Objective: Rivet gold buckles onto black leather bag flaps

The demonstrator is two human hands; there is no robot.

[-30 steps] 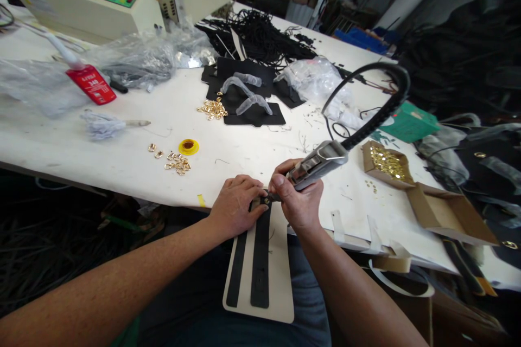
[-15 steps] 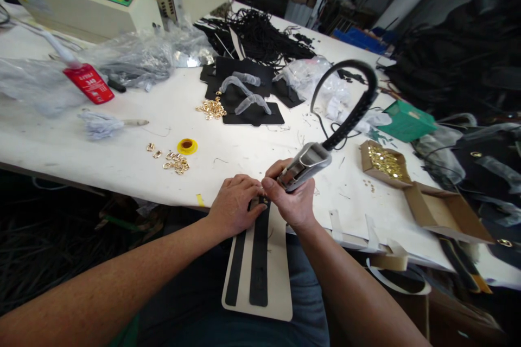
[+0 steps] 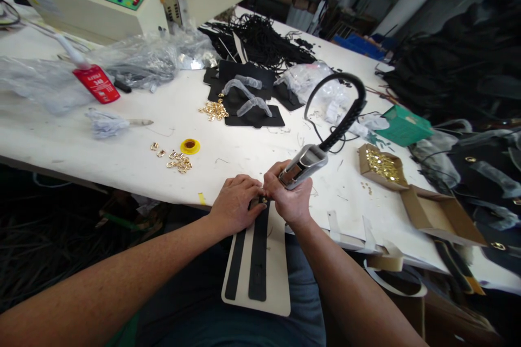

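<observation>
A pale panel (image 3: 278,276) with rounded corners rests on my lap against the table edge, bearing two dark straps. My left hand (image 3: 236,203) is closed at the far end of the longer black strap (image 3: 258,260), its thumb pressing beside a small gold fitting (image 3: 265,200). My right hand (image 3: 293,200) grips a silver corded tool, seemingly an electric screwdriver (image 3: 301,167), tilted with its lower end toward that fitting. The tip is hidden by my fingers. A braided black cord (image 3: 344,122) loops up from its top.
On the white table (image 3: 228,179) lie gold buckles (image 3: 179,161), a yellow ring (image 3: 190,146), a red glue bottle (image 3: 96,84) and a brush (image 3: 116,122). Black panels (image 3: 248,111) lie farther back. To the right are a box of gold pieces (image 3: 382,167) and a cardboard tray (image 3: 442,214).
The tool and my right hand have shifted slightly down and left. My left hand stays on the strap end. The view has turned a little, moving the table things slightly.
</observation>
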